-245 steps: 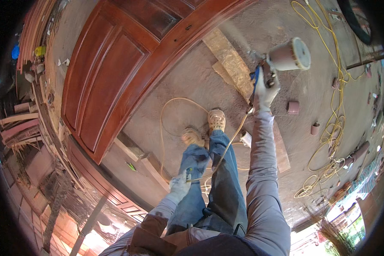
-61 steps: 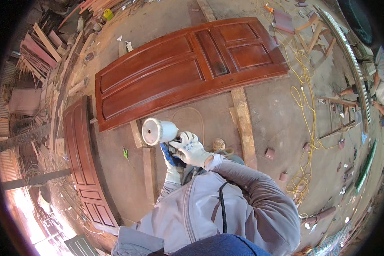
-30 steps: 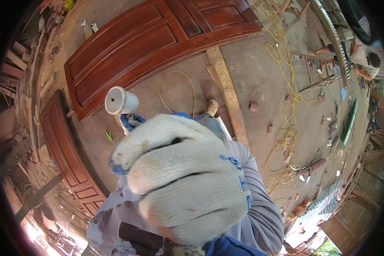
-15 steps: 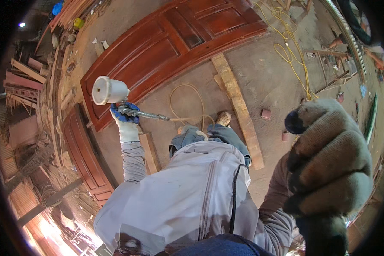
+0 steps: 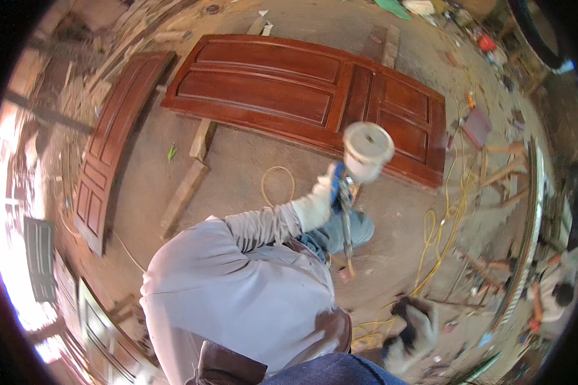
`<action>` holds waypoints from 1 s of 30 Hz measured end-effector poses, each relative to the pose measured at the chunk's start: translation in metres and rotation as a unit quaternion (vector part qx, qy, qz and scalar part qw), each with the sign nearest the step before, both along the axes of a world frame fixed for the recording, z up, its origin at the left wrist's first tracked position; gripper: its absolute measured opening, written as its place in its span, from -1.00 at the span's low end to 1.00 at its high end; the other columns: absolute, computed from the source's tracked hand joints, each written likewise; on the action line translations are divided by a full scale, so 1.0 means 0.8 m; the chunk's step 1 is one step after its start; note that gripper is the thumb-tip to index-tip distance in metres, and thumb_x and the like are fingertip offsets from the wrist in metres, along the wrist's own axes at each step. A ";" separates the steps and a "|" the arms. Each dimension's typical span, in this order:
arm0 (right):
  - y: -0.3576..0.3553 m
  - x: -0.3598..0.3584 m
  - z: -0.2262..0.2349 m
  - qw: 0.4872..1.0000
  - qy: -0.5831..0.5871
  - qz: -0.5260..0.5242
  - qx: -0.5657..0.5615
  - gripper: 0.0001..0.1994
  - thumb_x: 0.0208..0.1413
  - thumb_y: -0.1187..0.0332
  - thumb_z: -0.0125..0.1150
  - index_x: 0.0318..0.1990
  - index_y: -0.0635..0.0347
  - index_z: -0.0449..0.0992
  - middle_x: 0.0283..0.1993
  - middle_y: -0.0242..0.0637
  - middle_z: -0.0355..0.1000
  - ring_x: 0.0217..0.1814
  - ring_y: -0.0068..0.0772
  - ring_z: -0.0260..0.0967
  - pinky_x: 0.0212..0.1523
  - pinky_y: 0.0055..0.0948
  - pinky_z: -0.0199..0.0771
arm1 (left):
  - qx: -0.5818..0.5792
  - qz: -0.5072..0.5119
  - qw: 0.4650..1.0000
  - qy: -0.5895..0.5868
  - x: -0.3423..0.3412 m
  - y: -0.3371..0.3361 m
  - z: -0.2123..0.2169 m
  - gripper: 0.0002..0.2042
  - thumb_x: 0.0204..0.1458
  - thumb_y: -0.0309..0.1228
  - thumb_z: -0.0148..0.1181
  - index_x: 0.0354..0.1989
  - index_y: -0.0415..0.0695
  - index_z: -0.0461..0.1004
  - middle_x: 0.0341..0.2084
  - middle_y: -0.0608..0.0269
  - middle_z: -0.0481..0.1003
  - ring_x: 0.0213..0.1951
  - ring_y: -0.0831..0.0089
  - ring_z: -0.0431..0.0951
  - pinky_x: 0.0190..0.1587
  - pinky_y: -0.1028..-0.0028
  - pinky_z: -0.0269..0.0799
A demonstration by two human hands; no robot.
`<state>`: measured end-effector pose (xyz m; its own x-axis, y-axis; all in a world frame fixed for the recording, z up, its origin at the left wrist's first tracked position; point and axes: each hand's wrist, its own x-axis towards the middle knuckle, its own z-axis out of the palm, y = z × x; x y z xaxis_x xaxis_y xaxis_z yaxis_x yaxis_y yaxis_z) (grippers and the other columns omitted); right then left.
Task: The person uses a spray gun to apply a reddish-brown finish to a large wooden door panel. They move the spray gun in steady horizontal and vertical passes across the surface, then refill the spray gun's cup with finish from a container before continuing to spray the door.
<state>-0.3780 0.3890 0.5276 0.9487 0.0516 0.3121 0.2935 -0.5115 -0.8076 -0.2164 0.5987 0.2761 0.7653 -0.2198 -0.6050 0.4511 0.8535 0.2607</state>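
Note:
My left hand (image 5: pixel 336 187), in a blue and white glove, is wrapped round a paint spray gun (image 5: pixel 345 204) with a round whitish cup (image 5: pixel 368 146) on top. The gun is over the near edge of a large reddish-brown panelled wooden door (image 5: pixel 257 80), which lies flat on supports. A thin hose runs down from the gun's handle. Low on the right, my right hand (image 5: pixel 416 333), in a pale, dark-stained glove, is smeared by motion; its fingers cannot be made out.
A narrower reddish-brown door panel (image 5: pixel 119 138) lies on the left. Wooden beams (image 5: pixel 185 196) rest on the floor beside it. A yellow hose (image 5: pixel 453 212) lies in loops at the right. Another person (image 5: pixel 555 289) is at the far right, near a long metal strip (image 5: pixel 526 237).
My left hand has swung the spray gun from the left toward the right, across the door's near side. My raised right hand has dropped lower and away. The view has turned.

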 end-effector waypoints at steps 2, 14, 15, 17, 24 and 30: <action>-0.017 0.026 -0.040 0.987 0.158 0.006 -0.038 -0.33 -0.12 -0.02 0.41 0.06 0.33 0.47 -0.03 0.04 0.37 -0.03 -0.01 0.38 -0.12 -0.26 0.44 | 0.027 -0.045 0.998 0.033 -0.008 -0.064 0.001 -0.52 0.19 0.19 -0.05 -0.30 0.00 0.49 -0.54 0.28 0.51 -0.54 0.37 0.49 -0.52 0.33 0.45; -0.265 0.100 -0.272 0.929 0.335 -0.043 -0.153 -0.04 0.03 -0.08 0.32 0.40 0.35 -0.05 0.34 0.29 0.02 0.36 0.34 0.04 0.27 0.02 0.14 | 0.171 -0.437 0.883 -0.035 0.082 -0.318 0.069 -0.52 0.28 -0.01 -0.25 0.16 -0.11 0.30 -0.33 0.16 0.53 -0.33 0.33 0.52 -0.22 0.28 0.48; -0.288 0.121 -0.267 0.923 0.360 -0.039 -0.130 -0.02 0.02 -0.06 0.34 0.40 0.35 -0.06 0.37 0.29 -0.01 0.39 0.34 0.01 0.30 0.01 0.13 | 0.168 -0.437 0.883 -0.038 0.098 -0.342 0.067 -0.51 0.27 0.00 -0.24 0.17 -0.12 0.28 -0.33 0.15 0.53 -0.32 0.33 0.53 -0.21 0.28 0.48; -0.339 0.163 -0.255 0.884 0.437 -0.029 -0.163 0.00 0.00 -0.01 0.39 0.41 0.36 -0.08 0.40 0.30 -0.02 0.43 0.30 -0.02 0.36 -0.02 0.06 | 0.161 -0.436 0.884 -0.044 0.123 -0.388 0.063 -0.49 0.26 0.02 -0.21 0.18 -0.13 0.26 -0.32 0.13 0.53 -0.30 0.31 0.53 -0.20 0.27 0.48; -0.449 0.316 -0.227 0.925 0.362 -0.037 -0.105 -0.17 0.08 0.23 0.32 0.39 0.40 -0.01 0.39 0.29 0.02 0.43 0.25 -0.01 0.38 -0.02 0.02 | 0.141 -0.419 0.895 -0.051 0.235 -0.554 0.042 -0.39 0.20 0.08 -0.12 0.23 -0.17 0.18 -0.28 0.08 0.53 -0.22 0.25 0.54 -0.15 0.27 0.49; -0.463 0.395 -0.208 0.951 0.284 -0.119 0.030 -0.30 0.13 0.35 0.24 0.38 0.35 0.08 0.38 0.16 0.06 0.45 0.14 -0.03 0.41 -0.06 -0.04 | 0.143 -0.375 0.914 -0.055 0.285 -0.628 0.038 -0.29 0.15 0.14 -0.04 0.27 -0.20 0.11 -0.24 0.04 0.52 -0.16 0.21 0.54 -0.11 0.26 0.49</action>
<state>-0.0622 0.0186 0.3615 0.9475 -0.1875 -0.2589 -0.3174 -0.4561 -0.8314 0.0115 0.0962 0.3067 0.5243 -0.5528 -0.6477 0.8391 0.2055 0.5037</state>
